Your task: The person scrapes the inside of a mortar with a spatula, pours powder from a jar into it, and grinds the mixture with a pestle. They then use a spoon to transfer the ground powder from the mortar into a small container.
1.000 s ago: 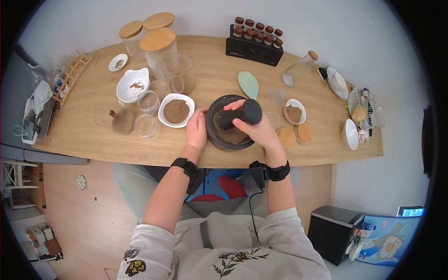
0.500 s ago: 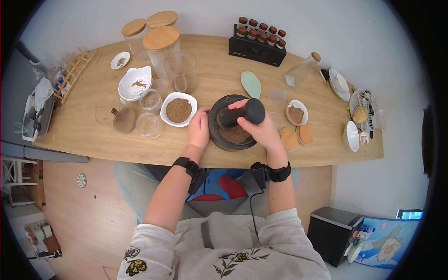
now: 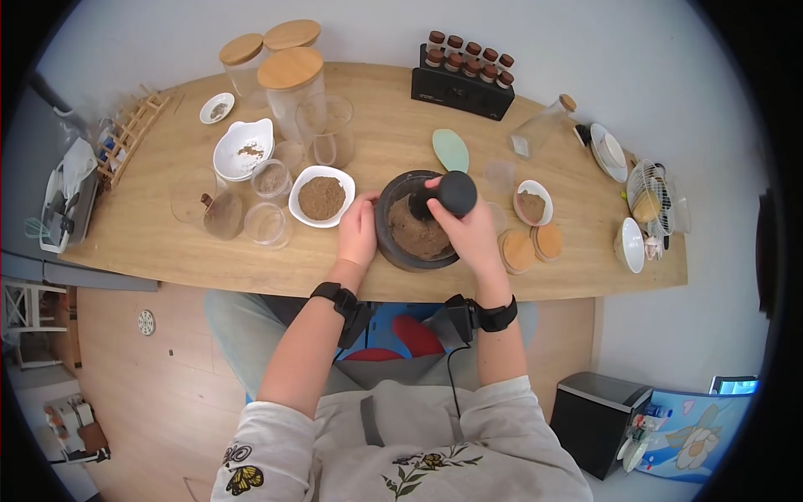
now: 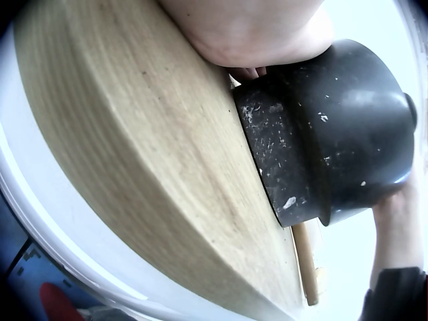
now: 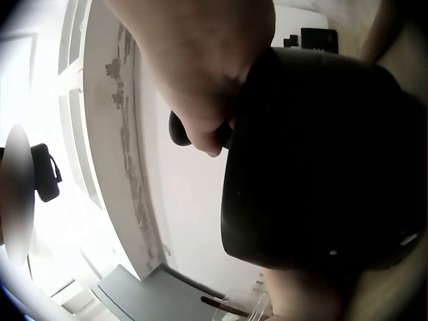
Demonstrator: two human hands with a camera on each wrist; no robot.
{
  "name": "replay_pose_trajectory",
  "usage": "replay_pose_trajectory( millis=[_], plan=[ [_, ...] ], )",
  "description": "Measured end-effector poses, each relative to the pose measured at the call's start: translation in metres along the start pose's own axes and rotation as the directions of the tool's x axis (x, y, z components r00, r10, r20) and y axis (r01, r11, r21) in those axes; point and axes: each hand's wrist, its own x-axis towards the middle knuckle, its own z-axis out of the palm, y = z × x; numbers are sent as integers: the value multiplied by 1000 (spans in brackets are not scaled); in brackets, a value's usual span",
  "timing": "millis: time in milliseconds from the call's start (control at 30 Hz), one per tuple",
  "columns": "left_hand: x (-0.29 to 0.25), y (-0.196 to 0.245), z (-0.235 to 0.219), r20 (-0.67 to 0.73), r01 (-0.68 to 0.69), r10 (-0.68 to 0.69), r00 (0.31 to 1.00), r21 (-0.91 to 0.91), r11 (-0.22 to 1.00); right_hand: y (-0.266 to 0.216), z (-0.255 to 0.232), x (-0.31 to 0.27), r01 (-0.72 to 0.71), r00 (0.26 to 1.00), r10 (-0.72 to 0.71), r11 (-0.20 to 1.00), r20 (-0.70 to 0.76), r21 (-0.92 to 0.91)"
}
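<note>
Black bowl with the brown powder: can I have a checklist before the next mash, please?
1. Right hand grips the pestle: ok.
2. Left hand is against the side of the black bowl: ok.
3. Black bowl stands upright on the table: ok.
4. Brown powder is inside the black bowl: ok.
5. Brown powder is fine enough: cannot tell from here.
6. White dish is well away from the left hand: not ok, it sits close beside it.

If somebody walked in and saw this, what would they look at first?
Probably the big black mortar, front and centre on the table, with brown powder inside; the right hand grips its black pestle and the left hand rests against its side. Then perhaps the pale green oval behind it, or the black rack of bottles at the back.
</note>
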Motion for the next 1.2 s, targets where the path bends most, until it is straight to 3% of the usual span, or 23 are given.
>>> replay_pose_trajectory(
  millis=[33,133,333,433,533,567,667,767,867,1067,1167,1200],
  plan=[
    [0,0,0,-1,0,0,1000,-5,1000,2,0,0,-68,997,70,995,21,-79],
    [1,1,1,2,5,-5,1000,-13,1000,4,10,-4,-18,999,16,999,-51,-38],
    [0,-1,1,-13,-11,11,1000,5,1000,3,9,-7,111,972,-65,974,-224,197],
    [1,-3,2,-30,-15,15,999,-19,1000,7,7,-6,63,984,-10,952,-177,299],
    [0,-3,3,-25,-12,12,1000,-20,1000,6,4,-5,-60,997,57,996,-48,-71],
    [1,-3,3,-23,-11,11,1000,-13,1000,3,5,-6,-49,997,40,992,-71,-120],
    [1,-1,0,-3,-22,22,1000,24,999,2,13,-8,150,955,-96,973,-281,176],
    [1,1,0,1,-18,18,1000,26,999,11,9,-5,123,948,-39,961,-317,248],
    [0,2,0,-5,6,-6,1000,15,1000,5,9,-4,-84,977,72,995,-201,-51],
    [1,-1,0,-6,-13,13,1000,32,999,2,13,-9,148,969,-106,973,-225,177],
    [1,1,1,-8,4,-3,1000,26,1000,1,8,-7,-39,998,39,999,-51,1],
    [1,1,1,-6,5,-4,1000,18,1000,2,8,-8,-18,997,20,1000,-70,24]
  ],
)
